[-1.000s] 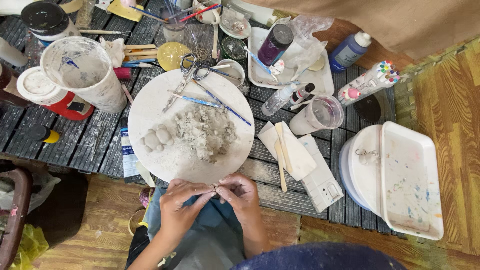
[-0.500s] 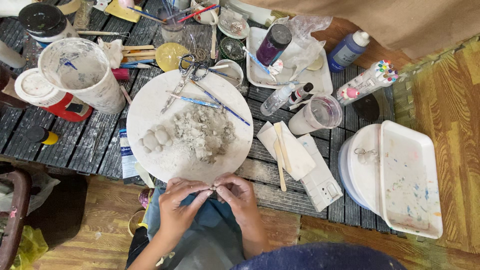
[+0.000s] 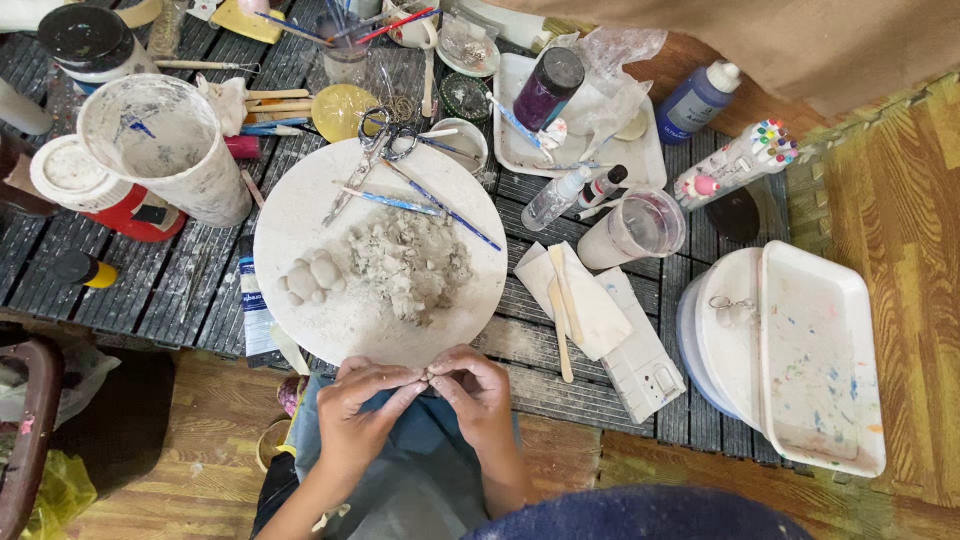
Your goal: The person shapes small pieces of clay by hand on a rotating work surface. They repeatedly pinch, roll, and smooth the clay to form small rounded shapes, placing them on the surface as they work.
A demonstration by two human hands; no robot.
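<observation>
- A clay-smeared white bucket stands at the far left of the dark slatted bench, with a red container under a white lid touching its near side.
- The round white board sits at the middle of the bench. Small smooth clay balls lie on its left part, a crumbly heap of grey clay at its centre, and scissors and thin blue-handled tools on its far part.
- The left hand hangs just off the board's near edge, its fingers pinched closed on a small bit of clay.
- The right hand meets it, fingertips closed on the same bit from the other side.
- A wooden stick lies on a white cloth right of the board.
- A paint-flecked white tray rests on a round white tub at the far right.
</observation>
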